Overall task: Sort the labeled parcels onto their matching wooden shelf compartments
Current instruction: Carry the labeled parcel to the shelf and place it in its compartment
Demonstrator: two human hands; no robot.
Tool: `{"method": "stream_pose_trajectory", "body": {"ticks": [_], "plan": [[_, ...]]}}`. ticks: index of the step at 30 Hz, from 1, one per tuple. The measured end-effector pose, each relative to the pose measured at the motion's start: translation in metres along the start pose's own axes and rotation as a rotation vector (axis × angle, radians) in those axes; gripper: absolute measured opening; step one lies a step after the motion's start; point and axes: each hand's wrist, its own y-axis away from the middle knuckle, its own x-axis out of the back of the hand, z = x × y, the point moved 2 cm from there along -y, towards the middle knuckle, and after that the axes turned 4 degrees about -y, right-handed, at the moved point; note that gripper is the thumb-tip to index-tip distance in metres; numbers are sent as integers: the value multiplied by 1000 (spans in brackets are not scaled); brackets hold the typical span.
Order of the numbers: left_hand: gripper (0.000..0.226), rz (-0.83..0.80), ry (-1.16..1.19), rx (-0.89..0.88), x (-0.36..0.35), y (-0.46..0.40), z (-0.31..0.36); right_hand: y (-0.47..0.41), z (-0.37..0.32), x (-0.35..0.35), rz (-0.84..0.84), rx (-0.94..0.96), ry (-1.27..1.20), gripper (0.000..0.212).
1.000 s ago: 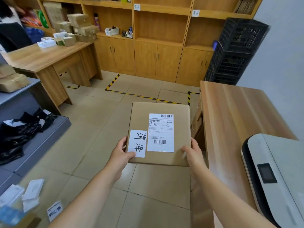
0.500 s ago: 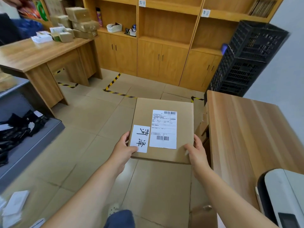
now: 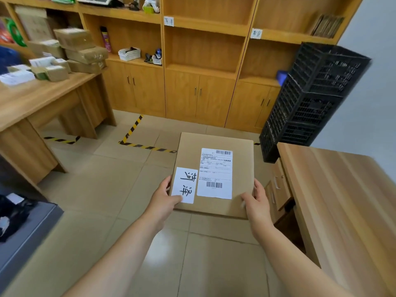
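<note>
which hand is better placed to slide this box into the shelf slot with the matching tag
Neither alone: the left hand and right hand both grip the box at its near corners. The matching tag sits up and left, which slightly favours the left.

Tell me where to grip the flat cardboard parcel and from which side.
Grip the cardboard parcel at its near corners, coming in from both short sides, as the left hand and right hand do now. It is wide, flat and held level, so thumbs on top and fingers underneath should steady it. Keep thumbs off the handwritten label.
</note>
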Motion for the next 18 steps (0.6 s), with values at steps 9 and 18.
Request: {"method": "stream_pose_trajectory", "body": {"ticks": [9, 18], "plan": [[75, -45, -32, 0, -8, -126, 46, -118, -19, -38, 52, 23, 13, 50], [73, 9, -54, -14, -40, -283, 123, -299, -58, -72, -12, 15, 20, 50]]}}
